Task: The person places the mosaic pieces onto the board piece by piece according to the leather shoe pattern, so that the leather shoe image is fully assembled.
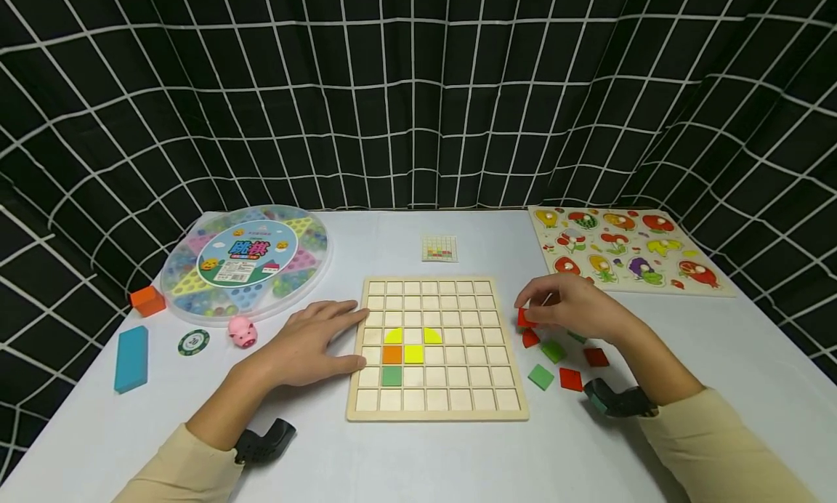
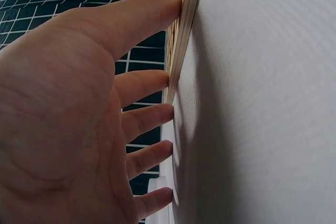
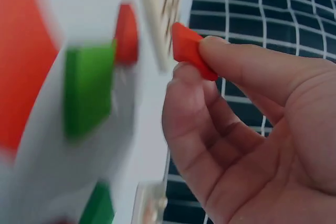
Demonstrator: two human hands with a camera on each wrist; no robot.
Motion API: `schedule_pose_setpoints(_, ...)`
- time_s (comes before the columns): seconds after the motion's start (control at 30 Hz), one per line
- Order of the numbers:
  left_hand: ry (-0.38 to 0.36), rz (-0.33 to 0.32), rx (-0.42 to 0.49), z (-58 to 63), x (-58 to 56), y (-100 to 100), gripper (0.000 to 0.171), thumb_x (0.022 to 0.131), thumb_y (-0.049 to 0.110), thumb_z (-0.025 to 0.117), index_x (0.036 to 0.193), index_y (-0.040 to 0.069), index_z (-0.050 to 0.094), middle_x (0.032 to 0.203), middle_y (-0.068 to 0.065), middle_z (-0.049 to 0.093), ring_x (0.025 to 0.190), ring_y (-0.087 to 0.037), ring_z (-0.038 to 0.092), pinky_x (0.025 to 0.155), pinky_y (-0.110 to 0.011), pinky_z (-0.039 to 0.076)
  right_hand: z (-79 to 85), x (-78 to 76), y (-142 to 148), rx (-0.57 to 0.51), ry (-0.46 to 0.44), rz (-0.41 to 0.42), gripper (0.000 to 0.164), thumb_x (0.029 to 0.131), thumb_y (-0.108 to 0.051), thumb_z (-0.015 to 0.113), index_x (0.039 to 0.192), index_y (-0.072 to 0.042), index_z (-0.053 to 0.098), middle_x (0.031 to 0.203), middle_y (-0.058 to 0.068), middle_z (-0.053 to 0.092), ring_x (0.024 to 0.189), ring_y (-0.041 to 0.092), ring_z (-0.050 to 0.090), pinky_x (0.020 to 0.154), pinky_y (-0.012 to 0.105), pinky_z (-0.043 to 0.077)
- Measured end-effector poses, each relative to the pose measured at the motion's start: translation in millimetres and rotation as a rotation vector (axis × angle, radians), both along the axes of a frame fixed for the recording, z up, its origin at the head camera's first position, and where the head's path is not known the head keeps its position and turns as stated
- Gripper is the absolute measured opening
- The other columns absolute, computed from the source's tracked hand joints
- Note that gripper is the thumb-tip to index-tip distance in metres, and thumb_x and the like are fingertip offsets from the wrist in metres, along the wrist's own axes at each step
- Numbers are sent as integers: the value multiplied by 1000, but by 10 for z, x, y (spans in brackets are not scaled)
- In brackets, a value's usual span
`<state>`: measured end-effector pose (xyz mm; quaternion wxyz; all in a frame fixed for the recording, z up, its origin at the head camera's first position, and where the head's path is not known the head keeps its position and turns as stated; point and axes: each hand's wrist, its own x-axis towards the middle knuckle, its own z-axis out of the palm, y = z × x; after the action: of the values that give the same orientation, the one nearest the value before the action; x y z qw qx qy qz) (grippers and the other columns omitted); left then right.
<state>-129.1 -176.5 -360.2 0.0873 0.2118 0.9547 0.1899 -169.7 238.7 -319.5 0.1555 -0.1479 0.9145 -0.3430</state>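
at far left lies a long blue block point(image 1: 131, 359) w/ straight edges, & near it an orange block point(image 1: 147, 301). next is a flat round box point(image 1: 245, 256) of clear plastic, coloured balls inside; a round chip point(image 1: 193, 342) & a smooth pink pig point(image 1: 243, 332) are before it. the left hand point(image 1: 314, 347) has its fingers straight, grasping nothing; thumb & index tips touch the left edge of the wooden board point(image 1: 437, 416), whose thin strips make sq. cells. in the cells sit flat tiles: orange sq. point(image 1: 392, 355), yellow sq. point(image 1: 414, 354), green sq. point(image 1: 391, 376) & 2 yellow pcs point(image 1: 432, 336), each w/ one rounded corner. behind stands a small pattern card point(image 1: 439, 248). the right hand point(image 1: 575, 307) pinches a smooth red tile point(image 1: 525, 318) btw. thumb & finger, just beside the board's right edge. near it lie loose tiles point(image 1: 553, 352), red & green, one partly hidden. at far right: a pale fruit board point(image 1: 628, 288) w/ shaped pcs.
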Motion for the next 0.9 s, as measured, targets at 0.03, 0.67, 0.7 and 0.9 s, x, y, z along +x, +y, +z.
schedule_pose_setpoints(0.03, 0, 1, -1, -1, 0, 1, 77, 90, 57, 69, 157, 26, 46, 164, -8, 41, 152, -38, 32, 120, -66, 25, 5, -2, -45, -25, -13, 5, 18, 96, -13, 71, 112, -8, 75, 98, 7, 68, 83, 22, 60, 69, 31, 56)
schedule_pose_setpoints(0.67, 2, -5, -2, 3, -5, 7, 77, 91, 54, 70, 157, 25, 47, 164, -8, 41, 152, -38, 32, 120, -65, 25, -59, 139, -1246, -193, -169, 316, 10, 92, 1, 70, 94, -8, 74, 77, 4, 66, 64, 19, 62, 66, 32, 59)
schedule_pose_setpoints(0.7, 2, -4, -1, 1, -6, 6, 77, 91, 55, 70, 157, 25, 46, 164, -8, 41, 152, -38, 32, 120, -65, 25, -67, 148, -1292, -174, -152, 330, 12, 91, 3, 71, 92, -8, 74, 76, 2, 66, 65, 17, 62, 66, 30, 58)
schedule_pose_setpoints(0.9, -4, -2, -4, 1, -4, -3, 77, 91, 55, 70, 157, 25, 46, 164, -8, 41, 152, -37, 32, 120, -66, 25, -86, 208, -1474, -47, -71, 358, 22, 87, 5, 74, 85, -17, 76, 74, -5, 65, 70, 12, 57, 63, 24, 48)
